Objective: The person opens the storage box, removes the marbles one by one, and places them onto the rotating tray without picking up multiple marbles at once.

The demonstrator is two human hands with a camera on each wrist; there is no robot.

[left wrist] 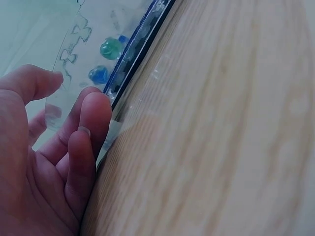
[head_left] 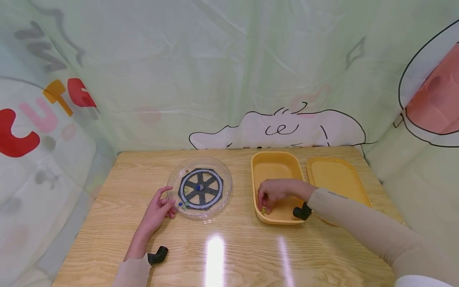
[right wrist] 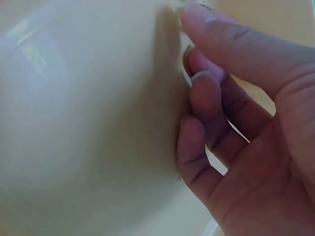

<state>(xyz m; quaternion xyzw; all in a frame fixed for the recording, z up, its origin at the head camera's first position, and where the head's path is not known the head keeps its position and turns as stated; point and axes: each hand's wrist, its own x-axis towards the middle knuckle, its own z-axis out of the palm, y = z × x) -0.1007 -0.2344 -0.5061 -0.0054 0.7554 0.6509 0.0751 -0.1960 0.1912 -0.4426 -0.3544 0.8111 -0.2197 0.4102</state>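
Observation:
A clear round dish point(head_left: 229, 181) lies left of centre on the table, with several small glass marbles in it. A blue marble point(left wrist: 99, 74) and a green marble point(left wrist: 110, 49) show through its wall in the left wrist view. Against the dish's left edge rests my left hand point(head_left: 157, 209), its fingers loosely bent. Inside the yellow-orange box point(head_left: 283, 159), my right hand point(head_left: 274, 191) reaches down to the near left corner. Its fingertips pinch a small yellow marble point(head_left: 264, 209), mostly hidden by the fingers in the right wrist view.
Under or in the dish is a dark wheel-shaped pattern point(head_left: 218, 179). A yellow-orange lid point(head_left: 333, 177) lies right of the box, partly behind the right forearm. A printed curtain point(head_left: 222, 79) hangs behind the wooden table point(head_left: 251, 255).

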